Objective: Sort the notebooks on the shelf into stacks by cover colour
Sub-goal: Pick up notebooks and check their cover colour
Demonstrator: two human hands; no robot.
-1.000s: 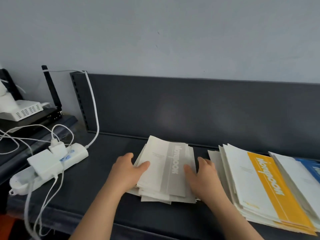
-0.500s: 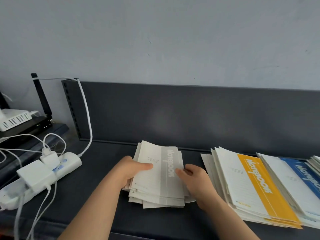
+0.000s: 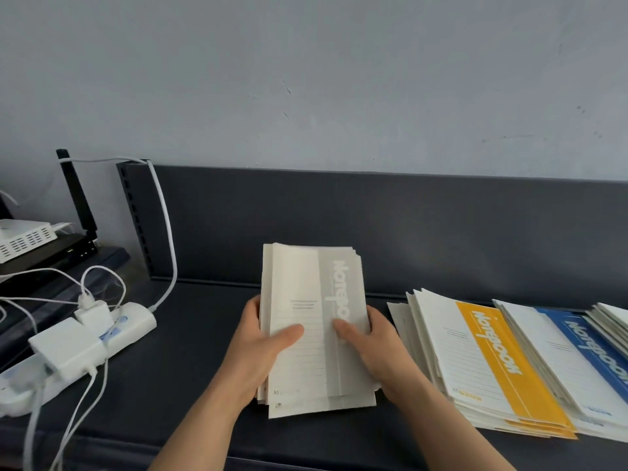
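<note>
- Dark shelf [image 3: 190, 385] carries yellow-cover stack [image 3: 503, 368] and blue-cover stack [image 3: 584, 355] at right.
- Grey-cover notebook stack [image 3: 314, 321] stands tilted at centre: thin, floppy, likely slippery, so best squeezed at both long edges.
- Left hand [image 3: 263, 338] and right hand [image 3: 368, 341] clamp its sides, thumbs on the cover.

A dark grey shelf [image 3: 204, 334] is seen, backed by a raised panel. At nine o'clock a white power strip [image 3: 102, 338] is laid; at centre a grey-banded notebook stack [image 3: 306, 402] is stood; at three o'clock, yellow [image 3: 503, 362] and blue [image 3: 584, 355] stacks are laid.
</note>
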